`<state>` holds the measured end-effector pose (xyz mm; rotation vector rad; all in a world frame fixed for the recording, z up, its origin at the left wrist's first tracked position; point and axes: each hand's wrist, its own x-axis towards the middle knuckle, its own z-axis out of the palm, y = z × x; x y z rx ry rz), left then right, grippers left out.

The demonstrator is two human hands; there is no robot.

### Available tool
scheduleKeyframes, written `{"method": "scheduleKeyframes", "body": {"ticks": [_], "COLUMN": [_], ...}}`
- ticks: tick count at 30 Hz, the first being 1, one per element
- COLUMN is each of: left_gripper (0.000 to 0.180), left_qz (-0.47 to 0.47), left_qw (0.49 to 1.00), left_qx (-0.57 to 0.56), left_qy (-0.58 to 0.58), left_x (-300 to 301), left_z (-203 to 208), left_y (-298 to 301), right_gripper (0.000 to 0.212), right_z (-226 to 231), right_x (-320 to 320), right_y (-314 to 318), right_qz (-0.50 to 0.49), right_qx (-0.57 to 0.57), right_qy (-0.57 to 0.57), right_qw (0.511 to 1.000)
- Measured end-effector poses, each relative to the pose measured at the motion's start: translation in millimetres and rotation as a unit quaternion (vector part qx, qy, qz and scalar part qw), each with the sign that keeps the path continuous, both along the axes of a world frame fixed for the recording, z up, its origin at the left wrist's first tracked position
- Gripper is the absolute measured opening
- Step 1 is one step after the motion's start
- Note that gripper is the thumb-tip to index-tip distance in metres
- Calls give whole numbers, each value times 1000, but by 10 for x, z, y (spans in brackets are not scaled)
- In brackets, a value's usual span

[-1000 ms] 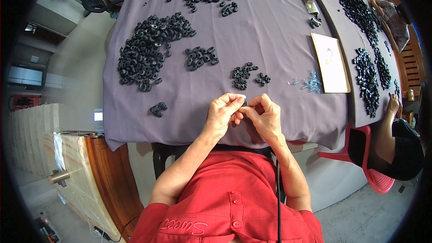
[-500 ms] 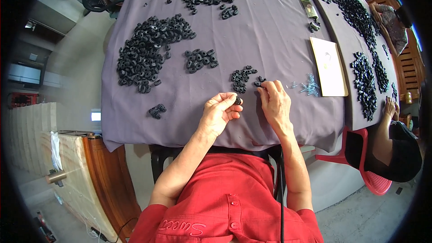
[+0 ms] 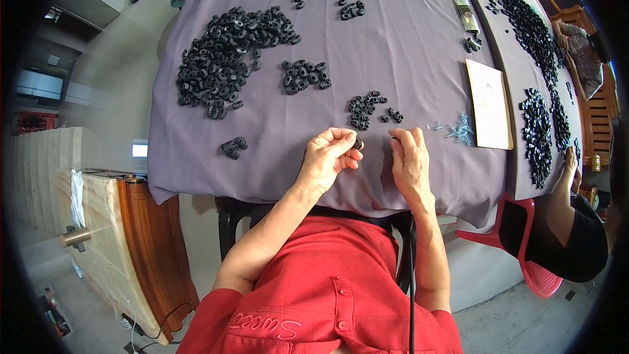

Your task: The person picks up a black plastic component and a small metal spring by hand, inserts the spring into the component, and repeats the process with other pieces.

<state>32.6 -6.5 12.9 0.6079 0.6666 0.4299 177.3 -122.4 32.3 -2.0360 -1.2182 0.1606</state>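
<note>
I sit at a table under a grey-purple cloth (image 3: 406, 46). My left hand (image 3: 327, 158) is raised just above the cloth near the front edge, pinching a small black ring part (image 3: 358, 143) between thumb and fingertips. A hand's width to the right, my right hand (image 3: 410, 160) rests on the cloth with its fingers curled together. Whether it holds anything is hidden. Just beyond both hands lie a small cluster of black ring parts (image 3: 362, 107) and a few loose ones (image 3: 394, 116).
A big heap of black parts (image 3: 223, 65) lies far left, with smaller groups (image 3: 303, 75) (image 3: 232, 147) nearby. A cream card (image 3: 489, 103) and silvery bits (image 3: 460, 129) lie on the right. Another person (image 3: 569, 226) sits on a red chair there. A wooden cabinet (image 3: 134, 249) stands left.
One second ago my hands were joined over the part. The right hand then reached out to the loose parts and has drawn back a little. The left hand still holds its part.
</note>
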Motion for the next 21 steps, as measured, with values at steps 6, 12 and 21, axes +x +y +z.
{"method": "scheduleKeyframes", "body": {"ticks": [6, 12, 21], "left_gripper": [14, 15, 16], "left_qz": [1, 34, 39], "left_qw": [1000, 999, 999], "left_qx": [-17, -15, 33], "left_qy": [-7, 10, 7], "left_x": [-13, 32, 40], "left_z": [-2, 24, -17], "left_y": [4, -37, -68], "right_gripper": [11, 8, 10], "right_z": [-12, 32, -63], "right_x": [-107, -255, -344], "right_y": [3, 58, 126], "right_qz": [-23, 12, 16], "right_qx": [76, 97, 91], "right_qy": [446, 597, 587], "right_qw": [892, 796, 804]}}
